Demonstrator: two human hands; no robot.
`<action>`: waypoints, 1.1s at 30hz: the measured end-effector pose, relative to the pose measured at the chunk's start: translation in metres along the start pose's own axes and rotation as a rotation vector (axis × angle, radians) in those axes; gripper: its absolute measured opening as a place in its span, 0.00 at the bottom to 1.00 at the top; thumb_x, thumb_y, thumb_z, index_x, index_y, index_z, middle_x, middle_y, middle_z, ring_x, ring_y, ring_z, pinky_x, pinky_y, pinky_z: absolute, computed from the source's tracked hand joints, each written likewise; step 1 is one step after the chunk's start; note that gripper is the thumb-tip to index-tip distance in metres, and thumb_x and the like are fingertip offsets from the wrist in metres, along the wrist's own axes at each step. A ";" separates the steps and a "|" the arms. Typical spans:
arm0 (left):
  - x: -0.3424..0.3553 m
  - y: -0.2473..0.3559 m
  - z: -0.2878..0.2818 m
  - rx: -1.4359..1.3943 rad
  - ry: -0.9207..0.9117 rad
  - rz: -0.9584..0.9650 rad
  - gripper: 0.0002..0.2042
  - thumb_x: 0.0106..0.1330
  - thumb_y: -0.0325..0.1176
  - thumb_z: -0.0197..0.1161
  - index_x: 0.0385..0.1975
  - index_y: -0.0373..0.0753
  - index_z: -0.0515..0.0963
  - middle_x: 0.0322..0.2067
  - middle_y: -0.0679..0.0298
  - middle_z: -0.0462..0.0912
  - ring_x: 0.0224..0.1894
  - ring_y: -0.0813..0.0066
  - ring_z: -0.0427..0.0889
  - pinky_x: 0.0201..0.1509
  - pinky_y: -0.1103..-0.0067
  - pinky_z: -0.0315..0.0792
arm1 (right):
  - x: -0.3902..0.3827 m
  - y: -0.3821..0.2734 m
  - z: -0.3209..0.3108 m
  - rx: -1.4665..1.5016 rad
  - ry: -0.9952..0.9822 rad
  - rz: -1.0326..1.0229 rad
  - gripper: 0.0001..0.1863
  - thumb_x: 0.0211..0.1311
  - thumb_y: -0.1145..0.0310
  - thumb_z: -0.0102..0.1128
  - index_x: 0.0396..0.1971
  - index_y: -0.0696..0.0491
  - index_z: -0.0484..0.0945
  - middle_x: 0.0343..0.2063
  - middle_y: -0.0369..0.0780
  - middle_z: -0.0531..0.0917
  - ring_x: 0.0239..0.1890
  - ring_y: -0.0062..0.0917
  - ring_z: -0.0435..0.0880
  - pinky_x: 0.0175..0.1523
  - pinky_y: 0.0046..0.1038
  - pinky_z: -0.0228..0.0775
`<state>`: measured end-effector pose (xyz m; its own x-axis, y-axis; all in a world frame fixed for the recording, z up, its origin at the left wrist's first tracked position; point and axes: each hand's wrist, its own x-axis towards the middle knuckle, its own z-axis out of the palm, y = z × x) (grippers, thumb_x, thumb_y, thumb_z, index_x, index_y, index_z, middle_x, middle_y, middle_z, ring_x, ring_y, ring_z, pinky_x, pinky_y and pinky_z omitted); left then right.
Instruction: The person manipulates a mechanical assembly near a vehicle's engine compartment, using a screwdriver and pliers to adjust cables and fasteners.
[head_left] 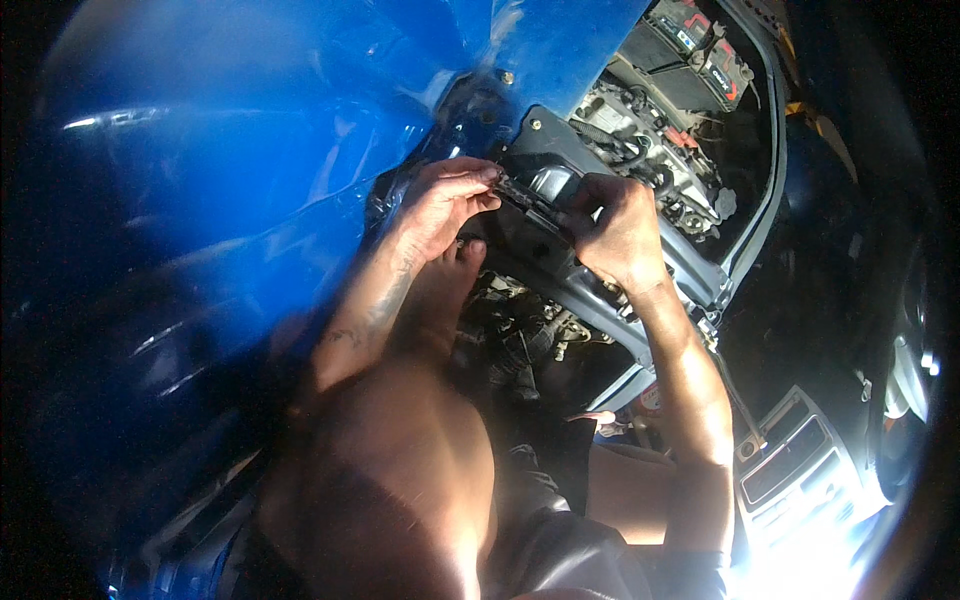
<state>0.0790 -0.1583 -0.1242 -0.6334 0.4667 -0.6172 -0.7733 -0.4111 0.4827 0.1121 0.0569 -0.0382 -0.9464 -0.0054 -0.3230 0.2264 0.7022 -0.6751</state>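
My left hand point(450, 205) pinches the upper-left end of a slim dark rod-like part point(530, 205), held at an angle over a grey metal frame member point(537, 135). My right hand point(615, 235) is curled around the lower-right end of the same part; its fingertips are partly hidden. My bare foot point(460, 265) rests just below my left hand, near the dark bracket at the edge of the blue panel.
A blue body panel point(220, 180) fills the left. An engine bay point(640, 140) with a battery point(690, 60) lies at upper right. Dark mechanical parts point(520, 320) sit below the frame. My bent leg point(390, 450) is in the foreground. A silver trim piece point(800, 460) stands at lower right.
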 end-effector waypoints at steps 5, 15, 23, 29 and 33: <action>0.004 -0.005 -0.010 -0.137 -0.027 -0.110 0.08 0.60 0.26 0.59 0.37 0.33 0.79 0.34 0.59 0.82 0.36 0.69 0.79 0.44 0.71 0.75 | -0.001 -0.003 0.004 0.053 0.039 0.030 0.05 0.40 0.76 0.66 0.18 0.58 0.78 0.19 0.44 0.81 0.24 0.32 0.82 0.33 0.29 0.71; 0.000 -0.002 -0.003 -0.144 -0.060 -0.117 0.08 0.61 0.25 0.58 0.39 0.32 0.79 0.36 0.59 0.82 0.37 0.67 0.79 0.45 0.70 0.75 | -0.004 0.001 0.005 0.038 0.055 0.034 0.04 0.42 0.76 0.66 0.19 0.58 0.79 0.20 0.44 0.82 0.25 0.31 0.83 0.35 0.28 0.73; 0.000 -0.002 -0.006 -0.080 -0.005 -0.142 0.07 0.63 0.28 0.58 0.38 0.37 0.78 0.36 0.63 0.81 0.36 0.71 0.80 0.43 0.72 0.75 | -0.003 -0.003 0.003 0.047 0.040 0.065 0.05 0.41 0.76 0.68 0.20 0.58 0.79 0.20 0.44 0.82 0.25 0.31 0.83 0.34 0.28 0.73; -0.004 0.005 0.003 0.029 0.084 -0.071 0.05 0.61 0.26 0.61 0.34 0.35 0.80 0.31 0.63 0.82 0.33 0.75 0.79 0.36 0.78 0.73 | -0.003 -0.002 0.004 0.067 0.039 0.062 0.05 0.41 0.76 0.67 0.19 0.58 0.79 0.19 0.44 0.82 0.24 0.31 0.83 0.34 0.29 0.72; 0.000 0.003 0.005 0.024 0.085 -0.070 0.05 0.61 0.27 0.63 0.34 0.35 0.81 0.29 0.64 0.82 0.31 0.77 0.79 0.34 0.81 0.72 | -0.004 0.000 0.004 0.055 0.048 0.045 0.04 0.42 0.77 0.66 0.19 0.58 0.79 0.19 0.44 0.82 0.25 0.31 0.83 0.34 0.29 0.72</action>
<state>0.0771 -0.1557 -0.1198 -0.5742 0.4252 -0.6997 -0.8165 -0.3607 0.4508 0.1169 0.0542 -0.0395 -0.9447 0.0601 -0.3223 0.2796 0.6611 -0.6963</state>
